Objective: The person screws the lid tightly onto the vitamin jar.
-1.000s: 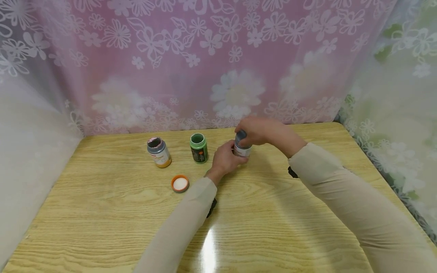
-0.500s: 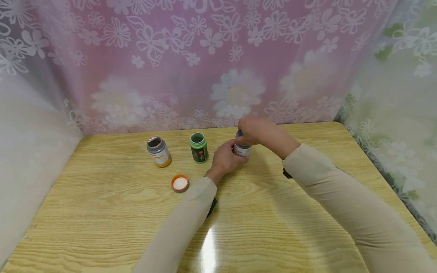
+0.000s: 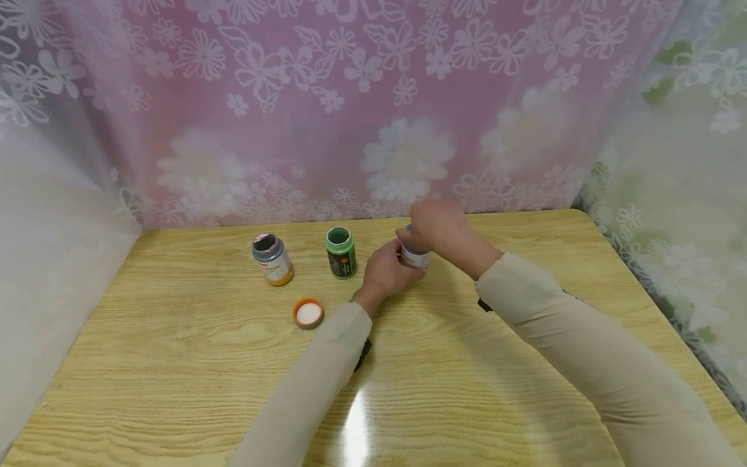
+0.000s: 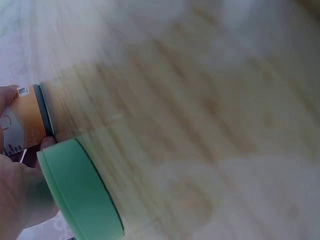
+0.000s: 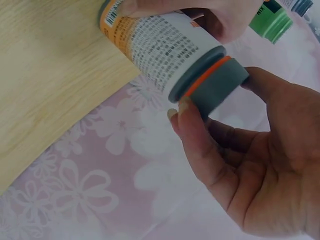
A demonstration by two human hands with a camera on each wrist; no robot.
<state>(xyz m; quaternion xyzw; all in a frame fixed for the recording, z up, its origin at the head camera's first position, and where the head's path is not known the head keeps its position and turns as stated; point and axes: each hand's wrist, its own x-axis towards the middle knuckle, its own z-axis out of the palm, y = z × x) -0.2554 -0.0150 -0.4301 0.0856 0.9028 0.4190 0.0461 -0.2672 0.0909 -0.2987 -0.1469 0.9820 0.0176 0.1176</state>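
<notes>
Pink floral fabric (image 3: 327, 117) hung behind the wood-grain table (image 3: 204, 383). Head view: the left hand (image 3: 386, 269) gripped the white-labelled jar (image 3: 415, 259) on the table's rear half; the right hand (image 3: 440, 227) hid most of its top. An open green jar (image 3: 341, 257), an open grey jar (image 3: 274, 266) and an upturned lid (image 3: 308, 314) stood to the left. Left wrist view: a green lid (image 4: 82, 190), cut off below, sat beside the left hand; the tabletop was blurred. Right wrist view: right thumb and fingers clamped the grey cap (image 5: 220, 85) at the jar's mouth; thread engagement was hidden.
</notes>
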